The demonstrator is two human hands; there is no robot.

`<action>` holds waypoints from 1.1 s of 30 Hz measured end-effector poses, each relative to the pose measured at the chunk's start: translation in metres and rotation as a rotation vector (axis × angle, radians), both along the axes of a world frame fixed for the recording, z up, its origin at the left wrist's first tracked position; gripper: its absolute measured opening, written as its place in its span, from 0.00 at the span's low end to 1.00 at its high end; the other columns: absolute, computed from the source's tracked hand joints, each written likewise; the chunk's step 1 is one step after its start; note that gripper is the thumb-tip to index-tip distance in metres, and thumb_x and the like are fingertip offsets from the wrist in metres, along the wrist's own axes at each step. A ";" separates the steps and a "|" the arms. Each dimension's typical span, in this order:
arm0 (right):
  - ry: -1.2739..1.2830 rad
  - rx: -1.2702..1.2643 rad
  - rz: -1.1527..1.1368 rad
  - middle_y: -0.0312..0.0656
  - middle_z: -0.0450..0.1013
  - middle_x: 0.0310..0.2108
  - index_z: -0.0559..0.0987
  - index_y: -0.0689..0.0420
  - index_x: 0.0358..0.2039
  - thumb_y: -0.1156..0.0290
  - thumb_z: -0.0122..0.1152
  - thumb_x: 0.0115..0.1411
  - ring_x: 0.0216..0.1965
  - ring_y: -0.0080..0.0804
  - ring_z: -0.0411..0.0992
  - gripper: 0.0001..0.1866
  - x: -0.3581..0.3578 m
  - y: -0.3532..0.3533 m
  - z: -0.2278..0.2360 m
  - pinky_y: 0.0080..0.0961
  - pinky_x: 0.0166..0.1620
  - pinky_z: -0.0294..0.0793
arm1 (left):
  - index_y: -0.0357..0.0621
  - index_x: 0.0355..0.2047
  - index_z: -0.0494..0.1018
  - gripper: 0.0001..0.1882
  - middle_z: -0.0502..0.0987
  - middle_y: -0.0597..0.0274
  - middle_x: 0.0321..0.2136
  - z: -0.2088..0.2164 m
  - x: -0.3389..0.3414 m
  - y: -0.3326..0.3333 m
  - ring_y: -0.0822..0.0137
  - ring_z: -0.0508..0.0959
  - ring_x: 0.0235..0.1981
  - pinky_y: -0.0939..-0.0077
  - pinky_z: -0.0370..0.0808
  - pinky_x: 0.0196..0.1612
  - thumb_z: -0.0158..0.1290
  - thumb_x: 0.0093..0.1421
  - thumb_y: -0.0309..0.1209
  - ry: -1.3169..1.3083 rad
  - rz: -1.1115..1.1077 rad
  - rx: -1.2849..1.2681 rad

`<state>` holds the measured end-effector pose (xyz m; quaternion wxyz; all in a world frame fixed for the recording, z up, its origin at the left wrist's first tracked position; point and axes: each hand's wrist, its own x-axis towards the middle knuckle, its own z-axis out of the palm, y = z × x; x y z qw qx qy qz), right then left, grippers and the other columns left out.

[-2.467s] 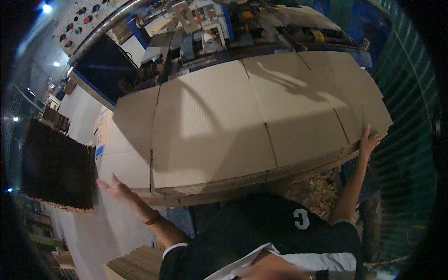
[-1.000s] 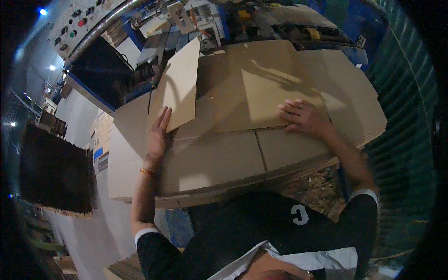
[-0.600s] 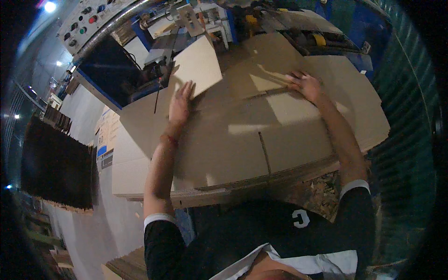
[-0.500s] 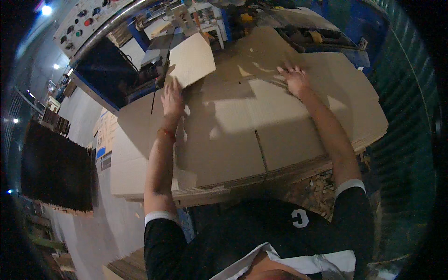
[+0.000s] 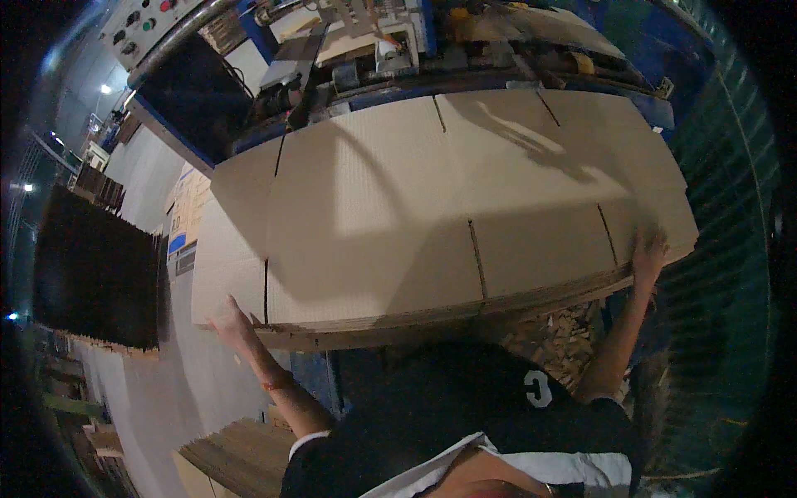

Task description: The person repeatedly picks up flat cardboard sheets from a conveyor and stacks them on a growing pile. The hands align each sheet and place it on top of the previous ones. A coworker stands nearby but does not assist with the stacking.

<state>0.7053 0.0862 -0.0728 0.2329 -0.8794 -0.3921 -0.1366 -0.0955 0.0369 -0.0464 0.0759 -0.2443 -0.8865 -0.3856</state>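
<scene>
A wide tan cardboard sheet (image 5: 374, 191), with dark slots cut in its near and far edges, lies on top of a thick stack in front of me. My left hand (image 5: 235, 324) is at the near left corner of the stack, its thumb raised over the top sheet and its fingers apart. At the near right edge, my right hand (image 5: 649, 251) rests against the stack with its fingers lying over the top; it is slightly blurred. Neither hand visibly holds a sheet. The undersides of both hands are hidden.
Beyond the stack stands a blue machine (image 5: 191, 100) with rollers and a button panel (image 5: 137, 33). A dark stack of board (image 5: 95, 266) stands at the left. More cardboard (image 5: 249, 456) is at lower left, and scraps (image 5: 556, 340) lie below the stack's near edge.
Both my hands have come back from the far side to the near corners, spreading apart. The folded-up flap and the sheet reaching into the machine are gone from the stack top.
</scene>
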 end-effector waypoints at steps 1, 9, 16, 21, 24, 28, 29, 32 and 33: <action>0.033 0.116 0.055 0.55 0.58 0.57 0.61 0.55 0.59 0.48 0.48 0.57 0.56 0.58 0.57 0.34 0.000 0.004 0.001 0.43 0.58 0.56 | 0.25 0.55 0.55 0.44 0.59 0.33 0.55 0.006 0.006 0.005 0.41 0.58 0.57 0.58 0.57 0.57 0.54 0.51 0.52 -0.084 -0.047 0.067; 0.431 0.572 0.446 0.50 0.59 0.58 0.66 0.55 0.56 0.53 0.52 0.59 0.58 0.48 0.58 0.28 -0.082 0.053 0.078 0.37 0.57 0.59 | 0.34 0.57 0.57 0.43 0.64 0.36 0.52 0.021 0.018 0.042 0.46 0.65 0.54 0.64 0.61 0.55 0.52 0.52 0.55 0.178 -0.011 -0.101; 0.246 0.699 0.118 0.53 0.63 0.54 0.67 0.63 0.52 0.57 0.60 0.54 0.55 0.45 0.61 0.30 -0.032 0.009 0.033 0.39 0.57 0.59 | 0.38 0.55 0.60 0.34 0.66 0.40 0.51 0.013 -0.035 0.039 0.46 0.67 0.51 0.59 0.63 0.54 0.51 0.55 0.47 0.275 -0.104 0.165; 0.036 0.176 -0.074 0.54 0.65 0.49 0.68 0.59 0.52 0.56 0.61 0.48 0.51 0.50 0.63 0.32 -0.022 0.001 -0.022 0.38 0.55 0.62 | 0.38 0.56 0.57 0.31 0.66 0.39 0.51 0.039 -0.019 0.033 0.45 0.67 0.51 0.53 0.62 0.54 0.50 0.56 0.41 -0.002 -0.213 0.569; 0.101 0.399 -0.209 0.54 0.67 0.48 0.70 0.57 0.50 0.63 0.59 0.48 0.50 0.48 0.65 0.27 -0.039 0.007 -0.005 0.35 0.54 0.62 | 0.37 0.56 0.56 0.30 0.65 0.39 0.51 0.068 -0.018 0.018 0.45 0.67 0.51 0.49 0.62 0.54 0.50 0.57 0.36 -0.218 -0.218 0.903; 0.342 0.599 -0.118 0.52 0.65 0.52 0.68 0.58 0.53 0.68 0.59 0.49 0.53 0.44 0.63 0.28 -0.055 0.013 0.027 0.32 0.56 0.60 | 0.33 0.55 0.53 0.29 0.62 0.34 0.52 0.106 -0.030 0.008 0.41 0.63 0.54 0.46 0.59 0.57 0.49 0.57 0.33 -0.209 -0.535 1.279; 0.405 0.663 -0.117 0.51 0.64 0.53 0.67 0.59 0.53 0.68 0.59 0.49 0.54 0.43 0.62 0.28 -0.056 0.016 0.031 0.32 0.56 0.59 | 0.33 0.54 0.55 0.27 0.64 0.34 0.51 0.114 -0.035 0.010 0.40 0.65 0.53 0.47 0.60 0.57 0.49 0.57 0.30 -0.180 -0.550 1.269; 0.226 0.813 -0.163 0.49 0.66 0.51 0.64 0.63 0.55 0.70 0.57 0.52 0.53 0.39 0.63 0.29 -0.043 0.026 0.036 0.30 0.55 0.60 | 0.32 0.49 0.62 0.21 0.66 0.37 0.50 0.122 -0.047 0.009 0.46 0.66 0.53 0.57 0.59 0.59 0.49 0.57 0.32 -0.218 -0.609 1.179; 0.140 0.856 -0.125 0.49 0.66 0.50 0.63 0.64 0.56 0.71 0.57 0.53 0.51 0.38 0.64 0.29 -0.034 0.028 0.040 0.30 0.54 0.61 | 0.33 0.47 0.64 0.21 0.65 0.39 0.51 0.122 -0.053 0.010 0.49 0.65 0.54 0.61 0.58 0.61 0.48 0.58 0.34 -0.278 -0.623 1.217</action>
